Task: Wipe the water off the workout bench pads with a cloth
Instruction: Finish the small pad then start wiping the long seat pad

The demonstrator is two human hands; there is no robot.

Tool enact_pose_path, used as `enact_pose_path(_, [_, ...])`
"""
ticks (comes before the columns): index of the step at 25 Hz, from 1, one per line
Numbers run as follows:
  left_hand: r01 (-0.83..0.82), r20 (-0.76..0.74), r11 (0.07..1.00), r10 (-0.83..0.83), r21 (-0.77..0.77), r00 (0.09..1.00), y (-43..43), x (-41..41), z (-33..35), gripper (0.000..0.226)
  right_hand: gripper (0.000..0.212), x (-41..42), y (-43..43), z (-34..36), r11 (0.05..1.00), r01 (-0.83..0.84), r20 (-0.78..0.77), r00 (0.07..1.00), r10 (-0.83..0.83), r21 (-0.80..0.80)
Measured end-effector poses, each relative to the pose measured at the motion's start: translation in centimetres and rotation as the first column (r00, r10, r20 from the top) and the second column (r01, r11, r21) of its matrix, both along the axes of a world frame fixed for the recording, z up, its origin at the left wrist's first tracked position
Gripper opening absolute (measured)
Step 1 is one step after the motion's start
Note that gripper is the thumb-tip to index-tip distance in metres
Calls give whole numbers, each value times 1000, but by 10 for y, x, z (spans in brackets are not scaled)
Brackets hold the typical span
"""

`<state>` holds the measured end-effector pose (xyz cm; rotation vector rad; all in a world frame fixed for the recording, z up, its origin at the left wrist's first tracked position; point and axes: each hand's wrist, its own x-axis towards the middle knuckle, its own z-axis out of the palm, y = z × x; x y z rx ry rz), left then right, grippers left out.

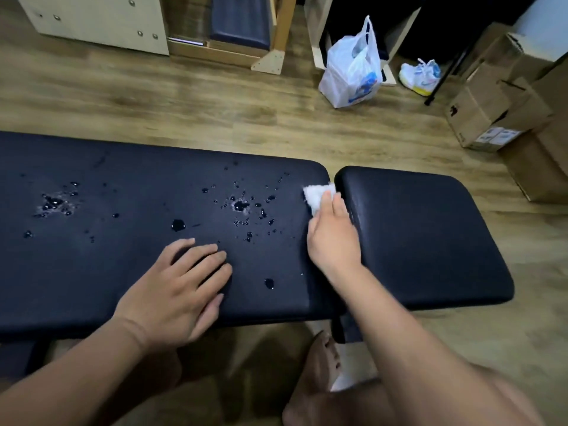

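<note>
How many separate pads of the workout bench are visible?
2. The long pad, still wet with drops, lies on the left. The short pad lies on the right, across a narrow gap. The long pad's left end is cut off.

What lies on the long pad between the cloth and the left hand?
In the head view, scattered water droplets lie on the long pad between the cloth under the right hand and the left hand.

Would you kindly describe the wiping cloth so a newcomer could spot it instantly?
Find the long black bench pad dotted with water. At its right end, by the gap before the short pad, the right hand presses a small cloth: the only white, fluffy thing on the bench.
</note>
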<state>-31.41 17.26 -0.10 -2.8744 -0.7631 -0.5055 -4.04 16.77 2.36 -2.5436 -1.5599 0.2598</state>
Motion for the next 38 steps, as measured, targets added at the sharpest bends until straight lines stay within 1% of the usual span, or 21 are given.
enact_pose_path(1, [-1, -6, 1000, 1, 13, 1000, 1, 0, 0, 42, 57, 8, 29, 3, 999, 17, 7, 1000, -17, -36])
enact_pose_path(3, [-3, -22, 1000, 3, 14, 1000, 2, 1, -2, 42, 53, 19, 80, 5, 997, 54, -6, 999, -54, -54])
enact_pose_path(6, [-11, -32, 1000, 11, 11, 999, 0, 1, -1, 41, 41, 33, 120, 12, 990, 132, -142, 980, -138, -48])
enact_pose_path(8, [-18, -35, 1000, 18, 16, 999, 0, 2, -1, 41, 43, 38, 115, 13, 989, 143, -242, 959, -146, -33])
enact_pose_path(9, [-19, -33, 1000, 19, 6, 999, 0, 1, -1, 41, 44, 36, 101, 11, 992, 125, -268, 956, -121, -1])
enact_pose_path(10, [-19, -29, 1000, 19, 1, 999, 0, 1, -1, 41, 47, 30, 81, 7, 995, 95, -257, 963, -82, 39])
enact_pose_path(12, [-26, -27, 1000, 26, -2, 999, 1, 2, -1, 41, 54, 10, 26, -5, 995, 22, -136, 991, -8, 102])
enact_pose_path(14, [-32, -23, 999, 32, 1, 999, 0, 2, -2, 42, 61, -18, -39, -7, 994, -77, -36, 996, 80, 78])
enact_pose_path(16, [-30, -18, 1000, 30, -4, 999, -2, 3, -2, 41, 59, -38, -88, -6, 991, -124, -2, 992, 124, 40])
enact_pose_path(17, [-30, -18, 1000, 30, -4, 999, -1, 2, -2, 41, 58, -41, -97, -9, 990, -137, 20, 990, 137, 37])
enact_pose_path(19, [-27, -26, 1000, 27, 4, 999, 1, 1, -3, 41, 57, -32, -77, -12, 986, -160, 69, 985, 157, 47])
enact_pose_path(22, [-27, -45, 1000, 28, 13, 999, -1, 0, -3, 43, 54, -1, 13, -13, 986, -163, 81, 983, 165, -30])
enact_pose_path(25, [-18, -59, 1000, 20, 22, 998, 0, 1, -2, 43, 50, 30, 103, -8, 988, -139, -17, 990, 138, -66])
enact_pose_path(27, [-23, -68, 1000, 24, 16, 997, -1, 0, -1, 43, 49, 34, 111, -6, 986, -141, -59, 989, 136, -88])
enact_pose_path(29, [-28, -65, 999, 30, 29, 997, -2, 0, -1, 43, 50, 27, 75, -9, 990, -135, -70, 989, 132, -31])
enact_pose_path(31, [-38, -59, 999, 40, 35, 997, -2, 1, -1, 43, 50, 11, 7, -8, 992, -87, -76, 993, 94, 91])
enact_pose_path(33, [-39, -55, 998, 42, 39, 998, -2, 2, -1, 42, 52, -12, -73, -7, 987, -20, -99, 994, 36, 157])
enact_pose_path(34, [-37, -54, 998, 40, 42, 998, -2, 2, -1, 42, 52, -25, -111, -8, 985, 30, -146, 989, -5, 173])
enact_pose_path(35, [-36, -51, 998, 38, 44, 998, -2, 2, -1, 42, 51, -38, -141, -8, 978, 110, -244, 968, -64, 179])
enact_pose_path(36, [-36, -49, 998, 38, 44, 998, -3, 2, -1, 42, 49, -51, -163, -9, 966, 203, -361, 923, -133, 163])
enact_pose_path(38, [-39, -41, 998, 41, 55, 998, -4, 2, 0, 42, 43, -65, -173, -13, 921, 384, -543, 788, -291, 63])
